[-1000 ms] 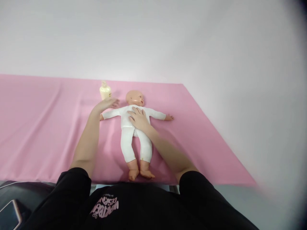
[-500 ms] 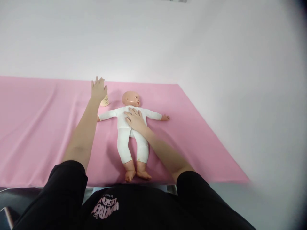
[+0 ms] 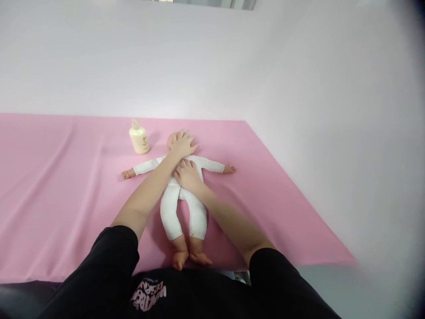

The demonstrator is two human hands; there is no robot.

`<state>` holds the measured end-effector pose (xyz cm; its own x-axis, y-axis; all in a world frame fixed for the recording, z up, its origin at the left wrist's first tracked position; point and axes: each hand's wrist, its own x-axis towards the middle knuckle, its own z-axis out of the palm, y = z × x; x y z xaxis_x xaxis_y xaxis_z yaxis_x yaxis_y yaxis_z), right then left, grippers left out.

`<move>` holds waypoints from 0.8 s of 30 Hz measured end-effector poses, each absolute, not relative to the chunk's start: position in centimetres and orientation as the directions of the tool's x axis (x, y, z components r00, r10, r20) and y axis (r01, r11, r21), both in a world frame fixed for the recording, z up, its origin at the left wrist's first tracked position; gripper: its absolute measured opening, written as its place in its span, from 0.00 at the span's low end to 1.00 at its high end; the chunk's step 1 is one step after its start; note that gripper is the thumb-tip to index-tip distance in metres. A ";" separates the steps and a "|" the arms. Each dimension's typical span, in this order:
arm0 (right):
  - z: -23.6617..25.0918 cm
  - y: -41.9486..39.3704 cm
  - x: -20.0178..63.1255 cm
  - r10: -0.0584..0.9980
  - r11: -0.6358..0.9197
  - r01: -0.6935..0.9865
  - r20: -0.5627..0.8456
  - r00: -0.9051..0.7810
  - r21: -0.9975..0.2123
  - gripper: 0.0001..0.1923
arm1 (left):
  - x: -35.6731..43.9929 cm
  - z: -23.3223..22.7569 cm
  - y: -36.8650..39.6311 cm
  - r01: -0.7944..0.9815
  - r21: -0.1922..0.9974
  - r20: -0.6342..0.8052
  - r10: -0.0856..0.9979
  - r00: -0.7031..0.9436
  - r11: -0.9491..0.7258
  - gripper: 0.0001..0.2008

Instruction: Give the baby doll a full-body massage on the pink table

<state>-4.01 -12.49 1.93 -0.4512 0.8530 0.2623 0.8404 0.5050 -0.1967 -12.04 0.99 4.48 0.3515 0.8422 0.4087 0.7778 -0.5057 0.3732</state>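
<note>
A baby doll [image 3: 170, 201] in a white suit lies on its back, arms spread and bare feet toward me. My left hand [image 3: 182, 144], fingers spread, is over the doll's head and covers most of its face; whether the palm touches cannot be made out. On the doll's chest rests my right hand [image 3: 187, 173], flat with its fingers apart. Left of the doll's head stands a cream-coloured pump bottle [image 3: 139, 139] with small print, apart from both hands.
The doll and bottle are on a pink cloth [image 3: 265, 199] that covers the table. Its far edge meets a pale wall [image 3: 206, 66], and its right edge slants toward me. A dark surface [image 3: 23, 297] shows at the lower left.
My left hand has moved right, from in front of the pump bottle to over the doll's head, and the bottle is now in full view. My right hand stays on the doll's chest.
</note>
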 end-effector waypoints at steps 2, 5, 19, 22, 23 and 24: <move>2.2 -12.1 -3.7 0.860 0.499 0.831 0.261 -0.439 -0.245 0.19 | -12.3 3.9 1.0 0.811 0.356 0.412 0.857 0.310 -0.465 0.20; 3.0 -10.8 -3.0 0.881 0.472 0.754 0.284 -0.379 -0.457 0.17 | -13.8 3.5 0.9 0.816 0.369 0.451 0.853 0.262 -0.445 0.19; 2.5 1.0 -3.8 0.891 0.451 0.346 0.391 -0.231 -0.823 0.28 | -19.0 -0.4 2.2 0.475 0.667 0.590 0.796 0.135 -0.575 0.33; 1.6 1.9 -3.5 0.944 0.322 0.193 0.298 -0.141 -0.927 0.28 | -18.9 -1.0 2.2 0.425 0.751 0.534 0.844 0.059 -0.505 0.35; 1.3 2.1 -3.5 0.962 0.258 0.120 0.242 -0.128 -0.959 0.29 | -18.8 -1.3 2.3 0.399 0.793 0.494 0.869 0.021 -0.460 0.36; 1.0 2.1 -3.5 0.974 0.188 0.049 0.180 -0.136 -0.981 0.31 | -18.8 -1.5 2.5 0.367 0.838 0.441 0.898 -0.017 -0.404 0.36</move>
<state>-3.53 2.13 1.04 -0.1358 0.9742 0.1803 0.0490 0.1884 -0.9809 -18.77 2.48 -1.52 -0.0167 0.8975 0.4406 0.3670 -0.4044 0.8377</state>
